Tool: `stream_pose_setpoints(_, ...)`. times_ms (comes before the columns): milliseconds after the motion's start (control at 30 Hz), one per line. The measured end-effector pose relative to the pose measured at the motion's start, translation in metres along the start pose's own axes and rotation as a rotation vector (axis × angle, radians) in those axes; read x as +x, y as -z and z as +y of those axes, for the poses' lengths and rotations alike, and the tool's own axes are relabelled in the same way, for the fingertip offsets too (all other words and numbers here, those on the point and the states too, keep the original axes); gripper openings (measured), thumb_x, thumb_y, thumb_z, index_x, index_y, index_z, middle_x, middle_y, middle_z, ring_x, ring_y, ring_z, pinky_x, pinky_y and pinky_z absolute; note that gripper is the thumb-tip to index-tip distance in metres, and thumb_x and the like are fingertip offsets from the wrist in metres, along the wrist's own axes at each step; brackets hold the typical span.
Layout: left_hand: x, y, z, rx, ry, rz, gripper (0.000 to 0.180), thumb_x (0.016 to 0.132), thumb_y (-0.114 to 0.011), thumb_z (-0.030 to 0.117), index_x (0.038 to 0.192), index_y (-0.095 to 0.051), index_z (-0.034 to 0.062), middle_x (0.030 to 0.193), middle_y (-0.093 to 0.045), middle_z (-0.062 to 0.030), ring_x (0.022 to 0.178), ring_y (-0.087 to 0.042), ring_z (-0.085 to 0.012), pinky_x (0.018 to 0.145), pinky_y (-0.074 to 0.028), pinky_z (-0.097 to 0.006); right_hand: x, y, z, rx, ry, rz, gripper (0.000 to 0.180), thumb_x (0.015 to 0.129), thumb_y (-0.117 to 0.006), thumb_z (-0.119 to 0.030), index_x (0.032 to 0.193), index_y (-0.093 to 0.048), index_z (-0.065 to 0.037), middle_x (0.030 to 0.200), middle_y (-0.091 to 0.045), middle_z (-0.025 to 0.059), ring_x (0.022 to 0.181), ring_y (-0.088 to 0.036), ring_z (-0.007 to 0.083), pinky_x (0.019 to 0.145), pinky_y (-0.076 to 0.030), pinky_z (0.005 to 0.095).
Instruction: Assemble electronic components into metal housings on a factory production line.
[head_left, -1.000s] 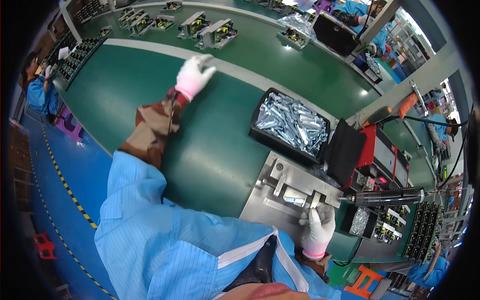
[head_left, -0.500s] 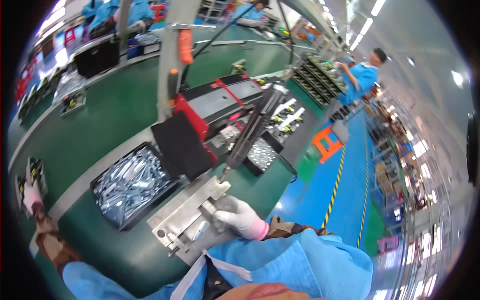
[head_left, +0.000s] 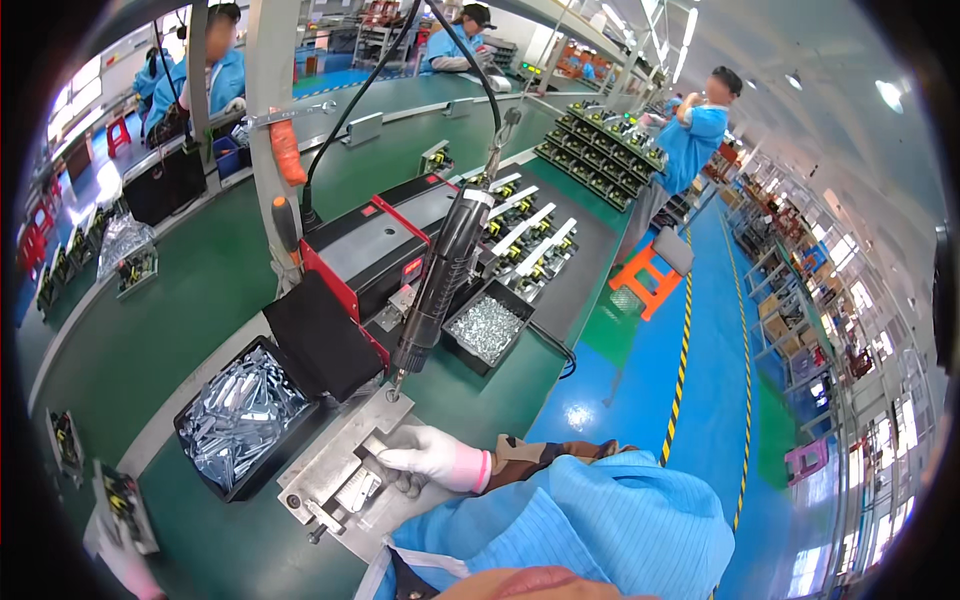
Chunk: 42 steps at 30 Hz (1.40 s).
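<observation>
My left hand [head_left: 122, 556], in a white glove with a pink cuff, grips a small circuit board assembly [head_left: 126, 508] with a pale metal plate at the lower left. My right hand [head_left: 437, 460], gloved alike, rests at a metal fixture [head_left: 325, 463] on the bench, its thumb and fingers closed round a small metal block [head_left: 372, 447] there. A shiny bracket-like part [head_left: 365, 492] lies in the fixture beside the fingers. Above the fixture's far end hangs a black electric screwdriver [head_left: 438, 275], its bit pointing down close to the metal.
Left of the fixture stands a black bin [head_left: 240, 420] of metal strips. A black tray [head_left: 487, 328] holds small screws. Beyond are a red-and-black machine [head_left: 365, 240], several boards with white strips [head_left: 530, 240] and a rack [head_left: 600, 155]. An orange stool [head_left: 650, 280] and a co-worker [head_left: 692, 140] are right.
My left hand has moved down and nearer, bringing a board assembly away from the far-left rail. My right hand stays at the fixture. The view has shifted.
</observation>
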<state>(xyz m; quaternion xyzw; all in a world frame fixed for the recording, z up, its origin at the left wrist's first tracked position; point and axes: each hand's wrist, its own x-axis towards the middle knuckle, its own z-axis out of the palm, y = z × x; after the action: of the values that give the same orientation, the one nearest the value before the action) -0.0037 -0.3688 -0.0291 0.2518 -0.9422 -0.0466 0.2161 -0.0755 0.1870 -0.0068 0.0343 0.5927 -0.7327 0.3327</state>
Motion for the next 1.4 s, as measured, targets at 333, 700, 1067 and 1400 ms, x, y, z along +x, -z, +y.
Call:
stream_pose_setpoints(333,-0.105,0.047,0.11,0.219,0.081,0.166,0.042,0.074,-0.062,0.025,0.112,-0.057,0.0074,0.095,-0.062,-0.0137,0.086,-0.057,-0.0321,0.08,-0.044,-0.04,-0.003,0.009,-0.006,0.018,0.046,-0.071,0.022,0.087,-0.057,-0.025,0.091,-0.048,-0.005,0.069,-0.05,0.0022,0.057,-0.049,0.013,0.051,-0.041,0.0272)
stream_pose_setpoints(700,-0.124,0.059,0.095,0.156,0.074,0.309,0.02,0.072,-0.064,0.014,0.092,-0.063,0.0106,0.088,-0.06,-0.0071,0.083,-0.056,-0.0269,0.073,-0.046,-0.036,0.001,0.026,-0.007,-0.047,0.024,-0.182,0.027,0.089,-0.054,-0.024,0.1,-0.047,0.0,0.076,-0.055,0.0087,0.055,-0.053,0.0141,0.046,-0.044,0.0244)
stream_pose_setpoints(1067,-0.154,0.062,0.089,0.261,0.005,0.358,0.019,0.073,-0.063,0.016,0.091,-0.064,0.012,0.085,-0.06,-0.0053,0.08,-0.056,-0.0251,0.07,-0.046,-0.035,-0.019,0.061,-0.01,-0.257,0.133,-0.166,0.034,0.087,-0.055,-0.019,0.108,-0.042,0.005,0.077,-0.056,0.0128,0.056,-0.054,0.0151,0.049,-0.045,0.0233)
stream_pose_setpoints(1400,-0.144,0.061,0.076,0.366,-0.015,0.352,0.018,0.073,-0.063,0.017,0.09,-0.065,0.0121,0.08,-0.06,-0.0041,0.076,-0.056,-0.023,0.066,-0.046,-0.034,-0.024,0.051,-0.008,-0.311,0.175,-0.21,0.029,0.087,-0.054,-0.016,0.104,-0.045,0.005,0.074,-0.057,0.0127,0.057,-0.055,0.0157,0.051,-0.046,0.0244)
